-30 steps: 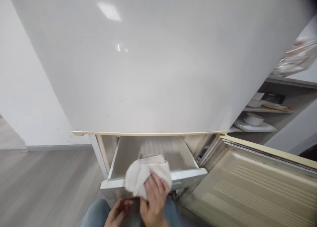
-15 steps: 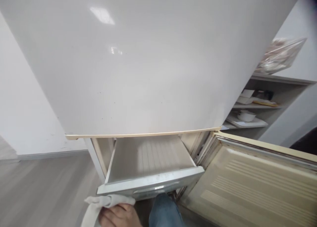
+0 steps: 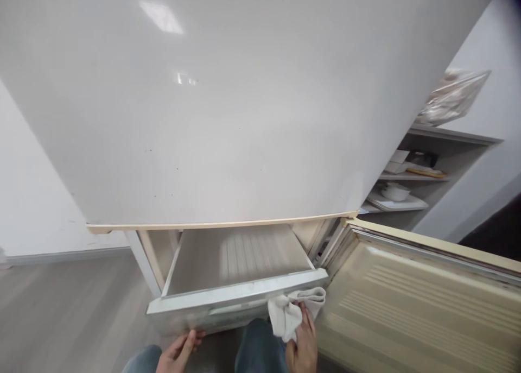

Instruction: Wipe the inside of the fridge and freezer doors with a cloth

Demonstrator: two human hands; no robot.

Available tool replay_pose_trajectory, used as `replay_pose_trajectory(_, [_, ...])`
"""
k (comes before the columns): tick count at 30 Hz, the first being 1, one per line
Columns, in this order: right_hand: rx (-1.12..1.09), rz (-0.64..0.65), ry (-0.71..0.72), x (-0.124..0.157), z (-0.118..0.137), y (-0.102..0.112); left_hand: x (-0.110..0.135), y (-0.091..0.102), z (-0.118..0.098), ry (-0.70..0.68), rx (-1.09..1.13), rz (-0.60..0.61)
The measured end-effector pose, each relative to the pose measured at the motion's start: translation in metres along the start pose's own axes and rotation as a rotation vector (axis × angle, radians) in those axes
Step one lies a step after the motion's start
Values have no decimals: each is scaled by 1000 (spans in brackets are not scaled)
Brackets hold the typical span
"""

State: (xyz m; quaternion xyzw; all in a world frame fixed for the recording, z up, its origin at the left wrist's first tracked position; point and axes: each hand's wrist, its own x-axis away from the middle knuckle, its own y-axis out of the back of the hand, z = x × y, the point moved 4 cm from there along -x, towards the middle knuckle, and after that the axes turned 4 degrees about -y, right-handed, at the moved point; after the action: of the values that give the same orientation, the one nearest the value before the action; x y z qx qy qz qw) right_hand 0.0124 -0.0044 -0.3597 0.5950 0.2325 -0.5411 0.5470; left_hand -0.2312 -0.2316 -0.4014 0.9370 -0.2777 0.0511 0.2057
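A white drawer (image 3: 240, 296) stands pulled out at the bottom of a white fridge (image 3: 228, 107). My right hand (image 3: 303, 346) is closed on a crumpled white cloth (image 3: 291, 310) and presses it against the drawer's front right corner. My left hand (image 3: 179, 354) rests with fingers stretched out just under the drawer's front left edge, touching it. The drawer's ribbed inside looks bare. My knees in blue jeans (image 3: 256, 346) show between the hands.
The fridge's lower door (image 3: 411, 302) hangs open to the right, its ribbed inner side facing up. Behind it is a grey shelf unit (image 3: 419, 172) with a bowl, plates and a plastic bag on top. Wooden floor (image 3: 61, 308) lies to the left.
The cloth went from inside the drawer, to the lower left, and is now at the drawer's front right corner in my right hand. My left hand has come back to the drawer's front.
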Motion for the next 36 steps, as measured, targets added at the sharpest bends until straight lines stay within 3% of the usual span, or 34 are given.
replay_pose_trajectory(3, [-31,-4,-29,-3,-2,-12,-4,-3,-6,49,167,30])
replay_pose_trajectory(9, [-74,-16,-59,-16,-11,-47,-32,-7,-22,19,232,-64])
replay_pose_trajectory(21, [-155,-12,-239,-35,-41,-129,-91,-9,-65,-50,282,-125])
replay_pose_trajectory(27, [-166,-7,-285,-38,-39,-139,-96,-15,-74,-4,282,-140])
replay_pose_trajectory(32, [-206,-108,-459,-41,-42,-135,-85,-5,-56,64,249,-118])
replay_pose_trajectory(36, [-246,-228,-632,-61,-43,-143,-68,21,6,111,78,-140])
